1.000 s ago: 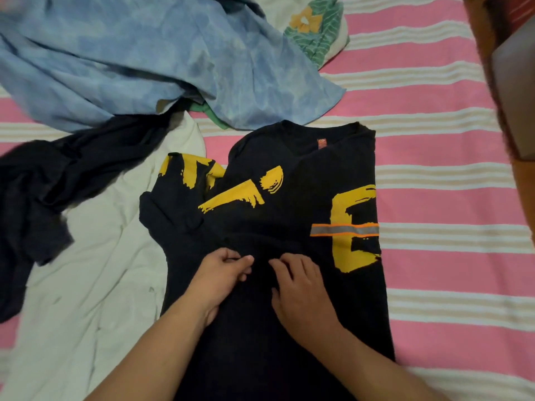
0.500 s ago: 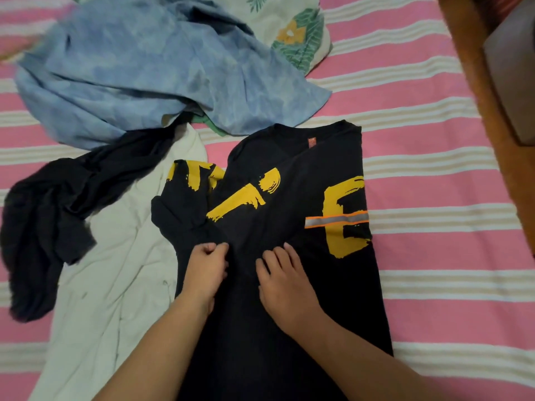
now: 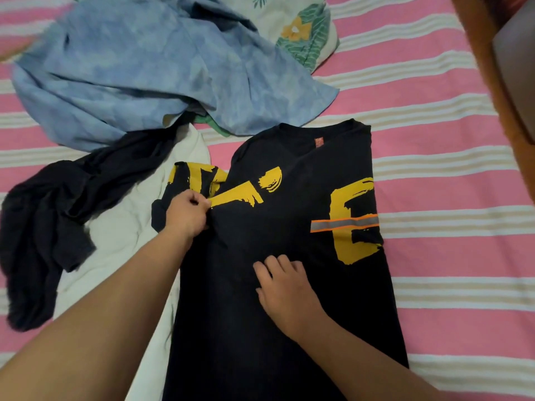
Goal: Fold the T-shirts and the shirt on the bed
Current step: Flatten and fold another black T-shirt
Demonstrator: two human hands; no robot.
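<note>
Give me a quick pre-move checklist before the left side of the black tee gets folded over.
1. Left hand has a grip on the black T-shirt at its left edge: ok.
2. Right hand lies flat on the shirt's middle, pinning it: ok.
3. Right side already folded in, straight edge: ok.
4. Left sleeve smooth: not ok, bunched.
5. White garment clear of the fold: not ok, it lies underneath.

- Dim, warm indoor light falls evenly, with no glare.
- Shadows are soft; where the left hand [image 3: 188, 211] pinches the black T-shirt [image 3: 289, 285], its dark folds lose detail.
- Far from that pinch, the stripes of the bed [image 3: 434, 157] bow towards the edges, and the top left corner is smeared.
</note>
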